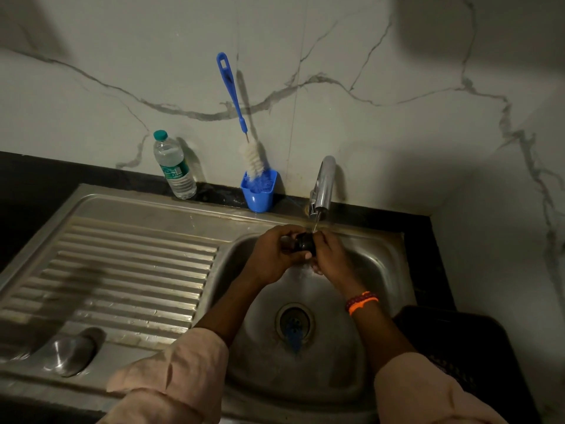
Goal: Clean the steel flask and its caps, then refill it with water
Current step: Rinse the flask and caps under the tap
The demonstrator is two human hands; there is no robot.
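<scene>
You hold a small black cap [304, 243] between both hands at centre frame, over the sink [382, 261] basin and under a thin stream from the tap [323, 185]. Your left hand [272, 255] curls round its left side; your right hand [328, 255] pinches the right. It looks light, rigid and, being wet, probably slippery, so grip it by the rim. A steel cap [72, 351] lies at lower left. The plastic bottle [175, 166], upper left, has a green label too small to read.
</scene>
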